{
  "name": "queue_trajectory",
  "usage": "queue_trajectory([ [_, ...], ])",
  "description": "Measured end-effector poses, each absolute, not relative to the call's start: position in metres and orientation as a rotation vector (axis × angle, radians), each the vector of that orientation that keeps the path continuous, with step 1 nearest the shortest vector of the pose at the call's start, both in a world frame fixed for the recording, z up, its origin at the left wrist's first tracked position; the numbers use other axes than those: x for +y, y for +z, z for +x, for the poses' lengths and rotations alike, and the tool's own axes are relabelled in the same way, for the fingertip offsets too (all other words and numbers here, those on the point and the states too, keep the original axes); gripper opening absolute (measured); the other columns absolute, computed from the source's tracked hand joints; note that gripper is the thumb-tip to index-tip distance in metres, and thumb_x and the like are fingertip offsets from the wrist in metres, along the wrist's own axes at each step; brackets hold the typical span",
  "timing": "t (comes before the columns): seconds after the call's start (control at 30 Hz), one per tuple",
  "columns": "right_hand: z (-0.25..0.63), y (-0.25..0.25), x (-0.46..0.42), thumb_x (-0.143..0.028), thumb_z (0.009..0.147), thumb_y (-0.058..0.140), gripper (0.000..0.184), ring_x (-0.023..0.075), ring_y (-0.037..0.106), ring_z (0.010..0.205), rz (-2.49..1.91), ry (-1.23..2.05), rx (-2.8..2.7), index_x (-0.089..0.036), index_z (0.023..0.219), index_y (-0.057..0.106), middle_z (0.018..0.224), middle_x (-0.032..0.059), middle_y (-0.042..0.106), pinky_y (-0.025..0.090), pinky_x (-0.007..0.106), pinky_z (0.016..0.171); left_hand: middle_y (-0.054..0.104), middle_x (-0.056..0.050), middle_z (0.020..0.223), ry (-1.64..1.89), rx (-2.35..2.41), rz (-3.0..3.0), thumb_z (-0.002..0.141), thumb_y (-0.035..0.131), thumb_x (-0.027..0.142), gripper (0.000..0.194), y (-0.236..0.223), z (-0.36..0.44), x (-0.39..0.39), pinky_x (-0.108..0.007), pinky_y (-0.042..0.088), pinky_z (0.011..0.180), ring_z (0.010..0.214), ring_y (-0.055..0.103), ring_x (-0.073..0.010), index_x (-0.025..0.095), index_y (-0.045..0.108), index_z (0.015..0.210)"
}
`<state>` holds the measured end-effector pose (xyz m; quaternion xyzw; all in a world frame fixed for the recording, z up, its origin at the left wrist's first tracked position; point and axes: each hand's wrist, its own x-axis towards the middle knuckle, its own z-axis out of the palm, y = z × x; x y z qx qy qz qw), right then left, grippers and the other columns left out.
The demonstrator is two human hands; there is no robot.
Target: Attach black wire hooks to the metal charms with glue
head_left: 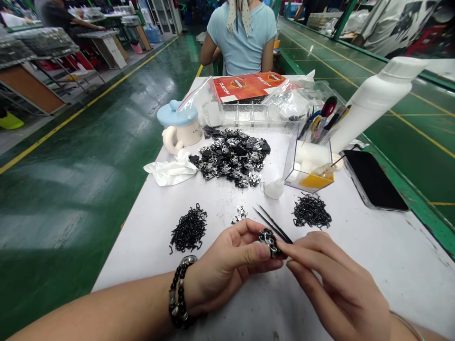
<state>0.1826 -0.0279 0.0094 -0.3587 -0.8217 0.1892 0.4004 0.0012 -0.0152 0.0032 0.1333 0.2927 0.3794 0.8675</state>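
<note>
- Head cam: left hand (227,260) angles in from lower left, right hand (341,284) from lower right, nearly meeting
- black tweezers (272,222) just beyond them; left hook pile (190,228), right hook pile (312,211), phone (377,180) further right
- left's pinching a black-and-silver piece (269,240) between the hands; right index touches it, can't tell if that one's gripping anything

The left hand (231,258) is hiding part of the piece (269,240). The top edge is cropping a co-worker (243,40) near the neck. Silver bits (240,214) are looking too small to identify.
</note>
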Motion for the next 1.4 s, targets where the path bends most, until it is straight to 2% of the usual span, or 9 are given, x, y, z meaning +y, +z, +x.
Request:
queue_trajectory([
  [0.13,0.187,0.002,-0.025,-0.017,0.086,0.055,0.047,0.0145,0.051,0.082,-1.003,0.718,-1.98,-0.017,0.132,0.046,0.09,0.0069,0.049,0.052,0.026,0.069,0.068,-0.007,0.089,0.747,0.574,0.303,0.071,0.076,0.016,0.027,0.007,0.0,-0.015,-0.026,0.052,0.078,0.081,0.067,-0.0144,0.011,0.058,0.09],
  [0.27,0.19,-0.003,-0.018,-0.021,0.088,0.055,0.037,0.015,0.051,0.084,-0.95,0.932,-1.985,-0.027,0.125,0.052,0.088,0.0046,0.047,0.051,0.028,0.07,0.068,-0.009,0.091,0.715,0.525,0.332,0.072,0.075,0.017,0.028,0.006,0.001,-0.016,-0.026,0.05,0.08,0.084,0.065,-0.013,0.011,0.058,0.093],
  [0.37,0.193,-0.003,-0.013,-0.023,0.088,0.056,0.033,0.0138,0.051,0.082,-0.919,1.008,-1.958,-0.028,0.121,0.053,0.088,0.0033,0.046,0.051,0.027,0.069,0.066,-0.009,0.097,0.663,0.559,0.438,0.076,0.072,0.027,0.03,0.004,-0.002,-0.016,-0.031,0.049,0.084,0.088,0.063,-0.0148,0.014,0.056,0.098],
  [0.47,0.197,-0.003,-0.01,-0.027,0.09,0.054,0.026,0.0133,0.052,0.082,-0.936,1.076,-1.935,-0.028,0.116,0.054,0.086,0.0026,0.047,0.049,0.026,0.069,0.06,-0.011,0.114,0.697,0.728,0.901,0.075,0.072,0.032,0.044,0.008,-0.012,-0.011,-0.035,0.045,0.092,0.106,0.057,-0.0214,0.019,0.054,0.112],
  [0.57,0.199,-0.002,-0.009,-0.028,0.09,0.053,0.023,0.0131,0.052,0.081,-0.95,1.12,-1.955,-0.028,0.113,0.054,0.086,0.0023,0.048,0.048,0.026,0.068,0.053,-0.01,0.128,0.899,0.833,1.705,0.065,0.078,0.019,0.063,0.016,-0.025,-0.004,-0.036,0.037,0.102,0.12,0.048,-0.0249,0.024,0.052,0.123],
  [0.67,0.199,0.0,-0.008,-0.028,0.09,0.054,0.024,0.0134,0.051,0.081,-0.934,1.152,-2.026,-0.026,0.113,0.056,0.087,0.0031,0.05,0.047,0.027,0.069,0.061,-0.01,0.117,0.95,0.749,2.225,0.071,0.068,0.011,0.054,0.022,-0.03,0.001,-0.035,0.038,0.101,0.115,0.052,-0.0237,0.022,0.057,0.123],
  [0.8,0.197,0.001,-0.007,-0.029,0.088,0.056,0.028,0.013,0.05,0.078,-0.921,1.171,-2.059,-0.026,0.116,0.056,0.085,0.0029,0.051,0.046,0.026,0.067,0.07,-0.009,0.104,0.839,0.687,2.393,0.076,0.058,0.008,0.041,0.021,-0.028,0.001,-0.036,0.044,0.094,0.104,0.059,-0.0235,0.021,0.065,0.114],
  [1.07,0.195,0.0,-0.01,-0.032,0.09,0.055,0.018,0.0119,0.049,0.082,-0.942,1.288,-2.026,-0.026,0.107,0.059,0.086,0.0015,0.05,0.044,0.026,0.071,0.072,-0.01,0.097,0.82,0.641,2.528,0.076,0.06,0.009,0.031,0.021,-0.028,0.0,-0.032,0.044,0.091,0.096,0.062,-0.0217,0.017,0.068,0.105],
  [1.4,0.193,0.001,-0.012,-0.031,0.093,0.049,0.02,0.011,0.052,0.081,-1.008,1.33,-2.031,-0.028,0.111,0.058,0.085,0.0006,0.053,0.045,0.025,0.071,0.072,-0.008,0.077,0.847,0.727,2.706,0.079,0.058,0.011,0.021,0.017,-0.025,-0.005,-0.029,0.05,0.076,0.075,0.065,-0.0181,0.014,0.067,0.097],
])
